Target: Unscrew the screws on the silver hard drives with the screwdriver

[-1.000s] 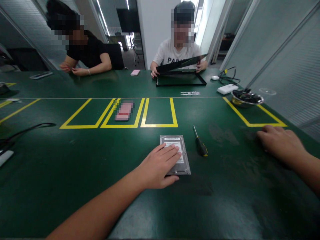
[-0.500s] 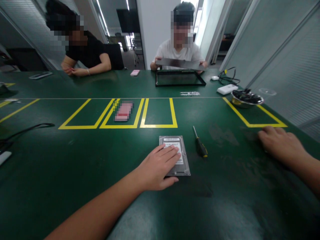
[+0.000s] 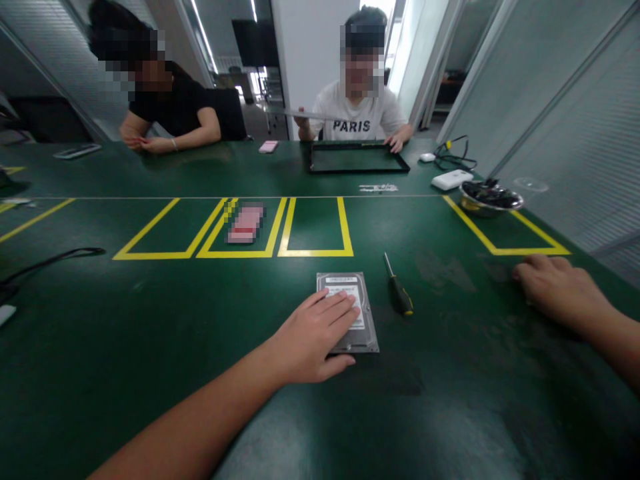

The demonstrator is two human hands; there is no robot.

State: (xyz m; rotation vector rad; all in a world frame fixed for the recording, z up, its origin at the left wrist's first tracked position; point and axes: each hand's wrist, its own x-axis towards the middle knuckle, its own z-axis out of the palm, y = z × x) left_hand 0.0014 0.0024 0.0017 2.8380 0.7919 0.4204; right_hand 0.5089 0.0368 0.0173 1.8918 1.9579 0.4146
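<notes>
My left hand (image 3: 313, 337) lies flat, fingers stretched out, on a silver hard drive (image 3: 354, 300) that rests on the green table (image 3: 150, 320). A screwdriver (image 3: 399, 293) with a black and yellow handle lies just right of the drive, untouched. My right hand (image 3: 557, 291) rests palm down on the table far to the right, fingers loosely curled, holding nothing that I can see.
Yellow taped boxes (image 3: 315, 227) mark the table beyond the drive; one holds a pink card (image 3: 245, 223). A metal bowl (image 3: 490, 198) of small parts and a white box (image 3: 453, 179) sit at the right. Across the table a person handles a thin panel over a black frame (image 3: 357, 159); another person sits at the left.
My hands have stayed put. The person opposite has lifted the thin panel off the black frame and swung it up to their right side.
</notes>
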